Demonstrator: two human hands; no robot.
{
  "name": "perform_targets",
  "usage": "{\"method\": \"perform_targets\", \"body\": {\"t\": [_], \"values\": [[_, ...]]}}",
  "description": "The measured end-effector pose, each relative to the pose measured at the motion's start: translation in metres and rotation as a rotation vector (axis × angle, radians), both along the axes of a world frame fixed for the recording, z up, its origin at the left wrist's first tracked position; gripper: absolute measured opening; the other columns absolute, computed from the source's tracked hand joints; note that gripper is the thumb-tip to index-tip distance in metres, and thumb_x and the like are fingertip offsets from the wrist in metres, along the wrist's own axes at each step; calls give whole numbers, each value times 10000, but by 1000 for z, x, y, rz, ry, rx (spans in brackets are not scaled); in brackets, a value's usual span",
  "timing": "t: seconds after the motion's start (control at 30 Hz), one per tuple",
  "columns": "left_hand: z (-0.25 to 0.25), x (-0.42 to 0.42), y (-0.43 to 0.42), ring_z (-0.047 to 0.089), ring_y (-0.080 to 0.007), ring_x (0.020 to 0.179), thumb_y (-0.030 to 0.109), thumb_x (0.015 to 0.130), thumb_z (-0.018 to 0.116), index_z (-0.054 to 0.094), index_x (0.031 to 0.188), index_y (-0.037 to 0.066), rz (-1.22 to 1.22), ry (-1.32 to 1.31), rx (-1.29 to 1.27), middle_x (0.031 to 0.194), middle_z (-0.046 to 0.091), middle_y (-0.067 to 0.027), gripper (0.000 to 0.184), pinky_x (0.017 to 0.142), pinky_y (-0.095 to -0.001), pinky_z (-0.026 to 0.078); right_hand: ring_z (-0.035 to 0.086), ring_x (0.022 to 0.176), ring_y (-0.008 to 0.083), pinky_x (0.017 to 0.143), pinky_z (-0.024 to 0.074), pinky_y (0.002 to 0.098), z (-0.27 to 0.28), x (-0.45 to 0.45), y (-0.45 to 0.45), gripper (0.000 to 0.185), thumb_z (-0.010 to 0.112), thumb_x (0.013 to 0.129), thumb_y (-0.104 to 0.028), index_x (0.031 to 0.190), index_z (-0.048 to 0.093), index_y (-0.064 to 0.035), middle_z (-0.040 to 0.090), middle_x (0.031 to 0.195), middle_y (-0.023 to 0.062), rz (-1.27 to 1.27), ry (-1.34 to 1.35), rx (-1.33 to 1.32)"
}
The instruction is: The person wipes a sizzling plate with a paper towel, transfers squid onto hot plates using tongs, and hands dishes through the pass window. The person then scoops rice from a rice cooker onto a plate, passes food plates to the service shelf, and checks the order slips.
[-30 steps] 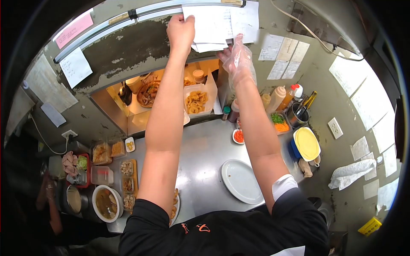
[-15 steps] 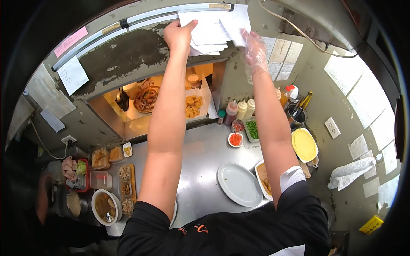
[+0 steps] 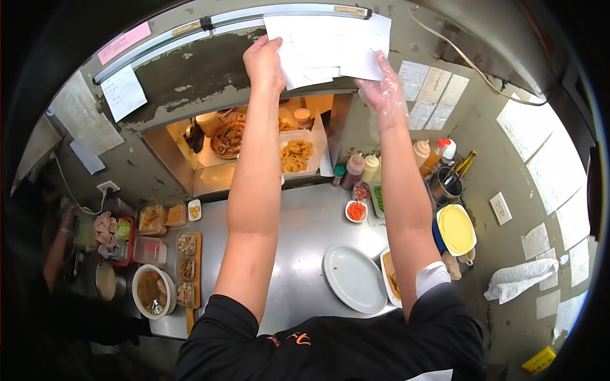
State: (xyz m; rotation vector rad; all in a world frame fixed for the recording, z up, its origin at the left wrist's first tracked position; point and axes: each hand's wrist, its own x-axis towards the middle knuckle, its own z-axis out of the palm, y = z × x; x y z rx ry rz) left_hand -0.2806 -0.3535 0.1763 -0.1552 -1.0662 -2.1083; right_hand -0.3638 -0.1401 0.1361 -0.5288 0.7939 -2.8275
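Both arms reach up to a bunch of white paper slips (image 3: pixel 330 47) under the metal ticket rail (image 3: pixel 279 21) on the wall. My bare left hand (image 3: pixel 263 65) grips the slips at their left edge, with the thumb by the paper. On the other side my right hand (image 3: pixel 384 92), in a clear plastic glove, pinches the lower right corner with the thumb in front. The slips overlap and spread out flat; their writing is too faint to read. Whether the rail still holds their top edge, I cannot tell.
Below is a pass-through window (image 3: pixel 222 181) with fried food. The steel counter (image 3: pixel 298 222) bears an oval plate (image 3: pixel 356 278), sauce bottles (image 3: pixel 354 171), a soup bowl (image 3: pixel 154 292) and topping containers (image 3: pixel 186 270). Tongs stand in a dark holder (image 3: pixel 445 185). At the left edge, another person's arm shows dimly.
The slips have fanned out wider and lie more level. My right hand has shifted slightly right and lower, its thumb now over the paper. The view has turned a little left.
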Motion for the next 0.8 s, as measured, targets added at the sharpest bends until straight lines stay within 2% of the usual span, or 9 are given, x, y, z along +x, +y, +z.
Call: {"method": "perform_targets", "body": {"t": [0.13, 0.2, 0.27, 0.33, 0.4, 0.5, 0.63, 0.7, 0.8], "values": [[-4, 2, -19, 652, -305, 983, -33, 906, 528, 542, 1155, -183, -19, 0, 107, 1100, 628, -239, 291, 855, -399, 552, 450, 1325, 343, 1133, 322, 546, -13, 2, -1, 602, 595, 968, -400, 1390, 417, -9, 518, 1370, 202, 55, -153, -228], [-4, 13, -28, 654, -310, 971, -18, 914, 526, 559, 1125, -171, -24, -17, 145, 1081, 633, -230, 262, 857, -399, 551, 458, 1312, 334, 1137, 315, 537, -27, 2, -5, 577, 550, 984, -437, 1361, 446, -13, 530, 1346, 201, 5, -274, -321], [-9, 17, -45, 657, -286, 956, -13, 906, 544, 577, 1126, -161, -9, -33, 146, 1084, 642, -227, 266, 817, -386, 550, 536, 1223, 311, 1102, 366, 518, -52, 21, -8, 504, 518, 999, -436, 1280, 525, -18, 599, 1242, 180, -130, -368, -356], [-9, 26, -65, 661, -269, 931, -10, 903, 556, 586, 1129, -154, 29, -38, 141, 1078, 651, -219, 270, 789, -379, 552, 614, 1000, 238, 960, 477, 454, -88, 46, -26, 333, 547, 1000, -340, 1120, 598, -33, 653, 1017, 117, -55, -438, -102], [-9, 41, -86, 665, -259, 897, -7, 903, 562, 586, 1134, -150, 89, -39, 131, 1061, 661, -208, 273, 774, -378, 557, 598, 819, 179, 802, 520, 380, -98, 91, -54, 213, 590, 980, -263, 977, 615, -52, 629, 852, 56, 246, -209, 226], [-12, 65, -124, 667, -230, 828, 3, 888, 608, 601, 1125, -139, 142, -24, 56, 1004, 683, -189, 277, 735, -349, 552, 632, 942, 204, 823, 540, 355, -83, 142, -110, 435, 613, 976, -356, 1153, 603, 41, 656, 1030, 150, 205, -62, 615], [-9, 108, -159, 661, -188, 786, 28, 858, 680, 637, 1100, -119, 423, -156, -58, 939, 702, -160, 286, 696, -307, 534, 627, 1063, 231, 872, 529, 341, -30, 154, -167, 631, 545, 984, -486, 1283, 545, 71, 638, 1179, 195, 66, 220, 596], [-7, 124, -182, 656, -171, 782, 43, 846, 710, 655, 1082, -111, 512, -198, -108, 920, 707, -145, 287, 682, -289, 524, 633, 1050, 224, 876, 527, 338, 10, 165, -194, 615, 566, 972, -476, 1285, 555, 53, 646, 1183, 176, 69, 309, 695], [-5, 142, -212, 681, -212, 840, 31, 827, 742, 583, 1174, -145, 579, -230, -209, 998, 695, -182, 420, 724, -299, 554, 646, 921, 186, 823, 524, 317, 39, 166, -236, 487, 629, 941, -394, 1189, 635, 25, 685, 1047, 122, 42, 484, 791]]}}
